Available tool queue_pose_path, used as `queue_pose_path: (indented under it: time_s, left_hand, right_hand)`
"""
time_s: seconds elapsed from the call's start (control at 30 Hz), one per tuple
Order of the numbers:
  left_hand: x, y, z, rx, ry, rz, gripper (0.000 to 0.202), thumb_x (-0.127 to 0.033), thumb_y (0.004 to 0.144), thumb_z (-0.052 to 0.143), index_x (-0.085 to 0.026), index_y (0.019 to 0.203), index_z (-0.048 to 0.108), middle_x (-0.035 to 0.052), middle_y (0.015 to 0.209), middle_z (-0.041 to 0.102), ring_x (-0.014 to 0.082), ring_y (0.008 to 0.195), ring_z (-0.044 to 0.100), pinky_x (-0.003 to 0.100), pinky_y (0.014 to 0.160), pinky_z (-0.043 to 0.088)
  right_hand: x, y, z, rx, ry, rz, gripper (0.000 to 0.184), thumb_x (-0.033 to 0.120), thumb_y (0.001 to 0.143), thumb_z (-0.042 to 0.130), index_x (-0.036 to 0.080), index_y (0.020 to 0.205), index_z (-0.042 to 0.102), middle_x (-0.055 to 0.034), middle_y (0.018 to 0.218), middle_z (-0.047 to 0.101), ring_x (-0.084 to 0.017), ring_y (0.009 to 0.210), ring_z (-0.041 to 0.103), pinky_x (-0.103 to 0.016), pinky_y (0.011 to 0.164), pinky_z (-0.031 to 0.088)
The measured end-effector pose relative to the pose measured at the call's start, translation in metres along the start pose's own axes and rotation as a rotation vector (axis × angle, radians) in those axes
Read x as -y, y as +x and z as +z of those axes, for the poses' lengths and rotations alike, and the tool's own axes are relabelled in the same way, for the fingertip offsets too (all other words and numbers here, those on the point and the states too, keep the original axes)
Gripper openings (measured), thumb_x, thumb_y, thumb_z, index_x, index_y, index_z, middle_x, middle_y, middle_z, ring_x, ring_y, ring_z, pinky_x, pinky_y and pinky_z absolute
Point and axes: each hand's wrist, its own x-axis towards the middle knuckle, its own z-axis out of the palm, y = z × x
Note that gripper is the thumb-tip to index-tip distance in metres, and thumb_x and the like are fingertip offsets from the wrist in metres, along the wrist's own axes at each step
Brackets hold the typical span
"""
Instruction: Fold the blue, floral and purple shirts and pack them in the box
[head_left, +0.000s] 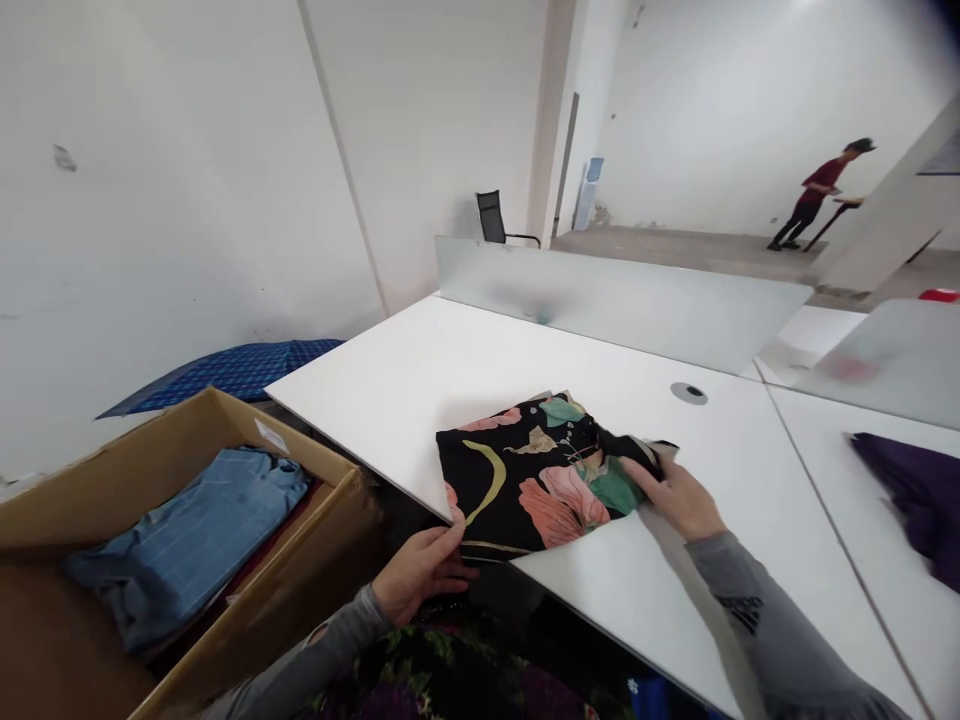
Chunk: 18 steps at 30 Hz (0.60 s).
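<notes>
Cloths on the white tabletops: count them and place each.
2: the black floral cloth, held by the left hand and right hand, and the purple cloth at the picture's right. Others may be hidden.

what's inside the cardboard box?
In the box: a blue cloth with pale lines, lying on dark red cloth that shows only along one edge. The rest of the red, and anything beneath it, is covered; can't tell.

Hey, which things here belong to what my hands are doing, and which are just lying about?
In use: floral cloth, in left hand and right hand; table under it; perhaps the box and its blue cloth.

Apparently just lying about: purple cloth; umbrella; chair.
</notes>
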Motion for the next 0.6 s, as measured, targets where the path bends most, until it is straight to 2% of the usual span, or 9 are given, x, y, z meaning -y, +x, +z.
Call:
queue_pose_path:
  time_s: [0.07, 0.13, 0.23, 0.3, 0.37, 0.47, 0.53, 0.6]
  left_hand:
    - [-0.002, 0.004, 0.005, -0.018, 0.012, -0.02, 0.061, -0.063, 0.064, 0.075, -0.013, 0.095, 0.061, 0.01, 0.094, 0.07, 0.0187, 0.075, 0.07, 0.026, 0.065, 0.05]
    - [-0.003, 0.007, 0.007, -0.053, 0.004, -0.018, 0.06, -0.059, 0.057, 0.08, -0.013, 0.09, 0.061, 0.0078, 0.085, 0.071, 0.0176, 0.067, 0.069, 0.024, 0.059, 0.047]
    - [-0.001, 0.003, 0.0, -0.017, -0.066, 0.065, 0.05, -0.045, 0.05, 0.087, -0.012, 0.076, 0.061, 0.0028, 0.069, 0.067, 0.0124, 0.058, 0.063, 0.022, 0.057, 0.045]
    - [0.001, -0.003, -0.009, 0.037, -0.145, 0.121, 0.042, -0.034, 0.048, 0.089, -0.012, 0.067, 0.059, -0.0001, 0.061, 0.063, 0.0094, 0.056, 0.059, 0.021, 0.058, 0.045]
    - [0.002, -0.008, -0.018, 0.068, -0.244, 0.167, 0.037, -0.026, 0.048, 0.089, -0.012, 0.063, 0.058, -0.0024, 0.057, 0.059, 0.0076, 0.053, 0.055, 0.02, 0.057, 0.044]
    - [-0.001, -0.006, -0.023, 0.021, -0.367, 0.232, 0.034, -0.032, 0.057, 0.086, -0.013, 0.071, 0.061, -0.0037, 0.055, 0.058, 0.0058, 0.044, 0.05, 0.019, 0.047, 0.04]
    - [-0.004, 0.001, -0.019, -0.021, -0.371, 0.233, 0.036, -0.041, 0.064, 0.081, -0.012, 0.078, 0.065, -0.0003, 0.058, 0.062, 0.0062, 0.041, 0.049, 0.019, 0.041, 0.035]
    - [-0.01, 0.008, -0.016, -0.026, -0.313, 0.184, 0.037, -0.04, 0.062, 0.081, -0.008, 0.078, 0.068, 0.0055, 0.063, 0.066, 0.0079, 0.041, 0.051, 0.02, 0.039, 0.035]
  right_hand:
    - [0.032, -0.002, 0.019, 0.065, -0.078, -0.001, 0.054, 0.058, 0.081, 0.053, 0.017, 0.115, 0.06, -0.0129, 0.101, 0.067, -0.027, 0.086, 0.065, -0.033, 0.07, 0.047]
    - [0.058, -0.007, 0.032, 0.098, -0.145, -0.045, 0.046, 0.047, 0.085, 0.05, 0.015, 0.117, 0.058, -0.0139, 0.098, 0.068, -0.027, 0.086, 0.066, -0.033, 0.07, 0.046]
    - [0.069, -0.019, 0.035, 0.112, -0.09, -0.164, 0.043, 0.034, 0.081, 0.049, 0.017, 0.119, 0.058, -0.0115, 0.097, 0.071, -0.027, 0.089, 0.067, -0.033, 0.074, 0.047]
    - [0.063, -0.025, 0.03, 0.116, 0.029, -0.19, 0.045, 0.038, 0.077, 0.053, 0.018, 0.117, 0.06, -0.0095, 0.1, 0.071, -0.027, 0.093, 0.066, -0.034, 0.077, 0.048]
    - [0.056, -0.028, 0.023, 0.152, 0.172, -0.149, 0.048, 0.046, 0.072, 0.057, 0.018, 0.11, 0.064, -0.0082, 0.098, 0.072, -0.028, 0.093, 0.066, -0.035, 0.077, 0.05]
    - [0.058, -0.03, 0.015, 0.252, 0.427, -0.015, 0.055, 0.053, 0.063, 0.067, 0.016, 0.103, 0.066, -0.0084, 0.091, 0.073, -0.029, 0.087, 0.068, -0.036, 0.073, 0.053]
    - [0.07, -0.033, 0.014, 0.336, 0.649, 0.045, 0.059, 0.053, 0.06, 0.073, 0.016, 0.105, 0.066, -0.0095, 0.094, 0.074, -0.03, 0.088, 0.069, -0.037, 0.074, 0.056]
    - [0.087, -0.036, 0.018, 0.473, 0.822, 0.096, 0.056, 0.051, 0.058, 0.076, 0.016, 0.102, 0.068, -0.0108, 0.099, 0.074, -0.032, 0.09, 0.069, -0.038, 0.076, 0.057]
